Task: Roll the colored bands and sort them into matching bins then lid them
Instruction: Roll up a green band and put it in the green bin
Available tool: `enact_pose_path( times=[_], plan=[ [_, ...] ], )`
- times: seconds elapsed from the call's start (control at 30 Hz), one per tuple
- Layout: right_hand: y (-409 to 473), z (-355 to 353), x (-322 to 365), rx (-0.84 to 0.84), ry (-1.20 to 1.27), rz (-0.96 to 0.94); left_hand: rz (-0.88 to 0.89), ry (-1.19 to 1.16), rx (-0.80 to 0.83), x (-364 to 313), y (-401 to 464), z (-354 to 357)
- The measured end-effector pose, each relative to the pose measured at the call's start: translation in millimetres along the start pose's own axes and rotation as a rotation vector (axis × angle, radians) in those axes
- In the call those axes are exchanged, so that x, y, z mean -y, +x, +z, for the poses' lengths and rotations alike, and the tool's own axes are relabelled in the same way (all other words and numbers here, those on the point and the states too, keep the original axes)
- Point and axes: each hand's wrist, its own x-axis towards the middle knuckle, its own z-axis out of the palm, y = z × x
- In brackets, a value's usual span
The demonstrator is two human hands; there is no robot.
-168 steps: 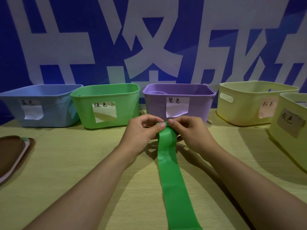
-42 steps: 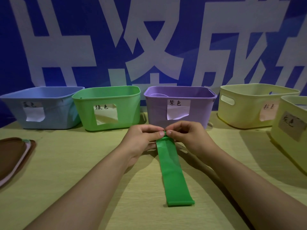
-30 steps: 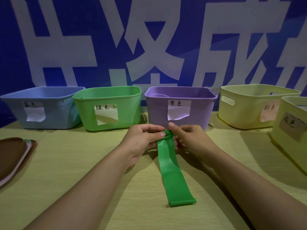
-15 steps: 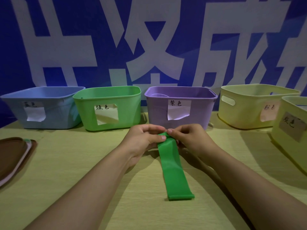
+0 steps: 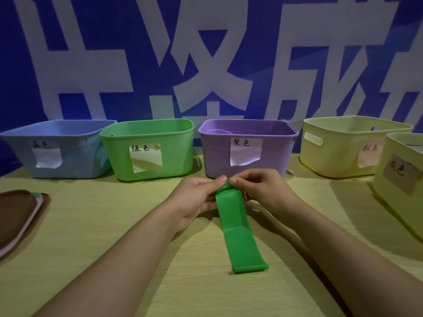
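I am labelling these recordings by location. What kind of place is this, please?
Probably a staged sorting station indoors, not a home. A row of open bins, such as the green bin and the purple bin, carry handwritten labels on a wooden table, and a big printed banner fills the wall behind.

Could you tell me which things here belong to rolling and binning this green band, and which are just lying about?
In use: green band, left hand, right hand, green bin.

Lying about: blue bin, purple bin, two yellow bins, brown lids.
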Motion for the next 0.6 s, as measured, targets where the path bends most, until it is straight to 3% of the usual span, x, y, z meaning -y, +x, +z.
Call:
enact_pose_path(
  times=[0.6],
  plan=[
    [-6.5, 7.0, 6.4, -0.013, 0.066, 0.227, 0.061, -0.019, -0.046, 0.9, 3.9, -0.3]
  ],
)
